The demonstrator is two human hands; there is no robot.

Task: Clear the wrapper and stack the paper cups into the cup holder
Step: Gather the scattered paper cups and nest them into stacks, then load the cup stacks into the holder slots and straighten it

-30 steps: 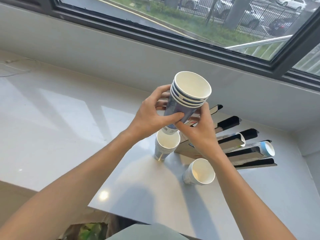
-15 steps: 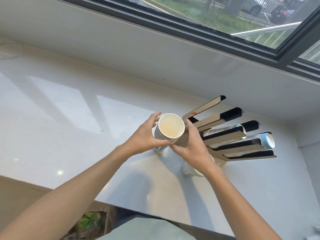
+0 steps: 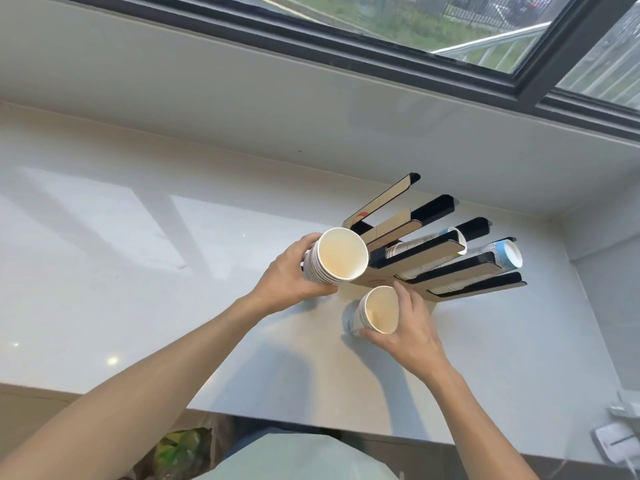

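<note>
Bright window (image 3: 450,36) daylight, perhaps edge-warped

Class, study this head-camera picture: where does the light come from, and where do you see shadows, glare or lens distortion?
Head view: daylight enters by the window; arm shadows fall on the counter below the left hand and right hand; small glare spots lie near its front left edge; the window frame slants from wide-angle distortion.

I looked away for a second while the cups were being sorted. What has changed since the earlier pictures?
The raised cups were brought down onto the standing ones, making one tall stack that the left hand now holds alone. The right hand let go of it and moved down to grip the smaller stack on the counter. The cup holder, with cups already in its slots, stayed put.
</note>
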